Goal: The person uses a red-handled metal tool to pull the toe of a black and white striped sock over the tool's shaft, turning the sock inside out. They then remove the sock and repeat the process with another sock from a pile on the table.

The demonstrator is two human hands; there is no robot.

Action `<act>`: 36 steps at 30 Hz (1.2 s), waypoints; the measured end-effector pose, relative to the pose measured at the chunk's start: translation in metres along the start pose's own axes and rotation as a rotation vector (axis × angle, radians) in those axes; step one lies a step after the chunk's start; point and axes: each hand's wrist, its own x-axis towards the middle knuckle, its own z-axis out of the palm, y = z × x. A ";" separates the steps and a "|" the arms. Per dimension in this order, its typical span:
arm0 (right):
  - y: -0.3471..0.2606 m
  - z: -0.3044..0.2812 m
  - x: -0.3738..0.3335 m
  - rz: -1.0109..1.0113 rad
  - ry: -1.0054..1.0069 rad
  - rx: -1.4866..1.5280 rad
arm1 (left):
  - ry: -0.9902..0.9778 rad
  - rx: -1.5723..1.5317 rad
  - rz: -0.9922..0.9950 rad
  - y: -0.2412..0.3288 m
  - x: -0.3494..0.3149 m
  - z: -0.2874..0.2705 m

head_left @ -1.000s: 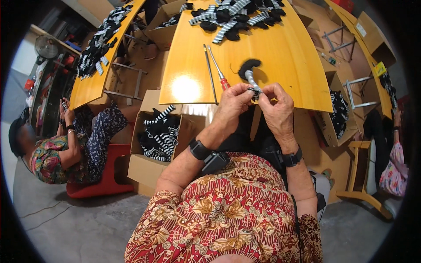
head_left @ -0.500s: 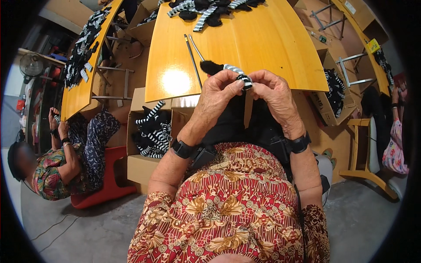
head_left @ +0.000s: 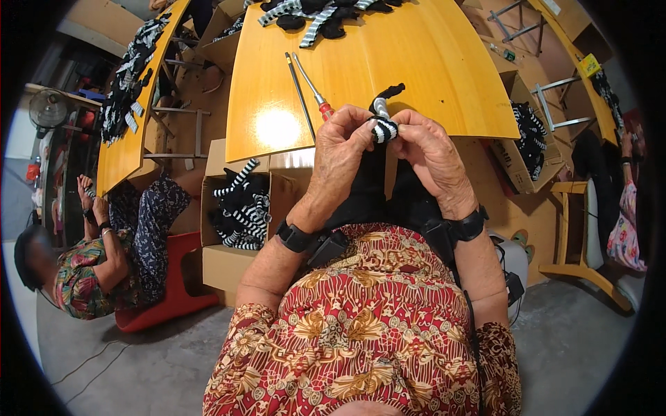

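Above the near edge of the table, a black and white striped knit piece (head_left: pixel 383 130), shaped like a small sock, is pinched between both hands. My left hand (head_left: pixel 340 145) grips its bunched, rolled near end with thumb and fingers. On the other side my right hand (head_left: pixel 433 152) pinches the same end between thumb and forefinger. A narrower striped part with a black tip sticks up away from me. By my left fingers, a screwdriver (head_left: pixel 324 106) with a red handle lies on the table beside a thin black rod (head_left: pixel 300 97).
Similar striped knit pieces (head_left: pixel 325 28) are heaped at the far end of the yellow table (head_left: pixel 416 69). Cardboard boxes (head_left: pixel 229 269) of them stand below on the left and right. A person (head_left: pixel 104 270) sits on a red chair at left, and another sits far right.
The knit piece has turned: its black part no longer lies to the left over the screwdriver, and a thin end now points up. The red screwdriver handle has come into view.
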 end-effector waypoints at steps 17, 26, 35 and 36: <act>0.004 0.006 -0.007 -0.187 0.185 -0.248 | -0.253 -0.512 -0.214 -0.002 -0.002 -0.001; 0.001 0.013 -0.009 -0.393 0.206 -0.258 | -0.047 -0.190 -0.098 0.003 -0.006 0.002; -0.003 0.009 -0.007 -0.342 0.179 -0.465 | 0.059 0.038 0.124 0.003 -0.004 0.010; -0.003 0.007 -0.007 -0.277 0.161 -0.445 | 0.077 0.061 0.195 0.003 -0.004 0.013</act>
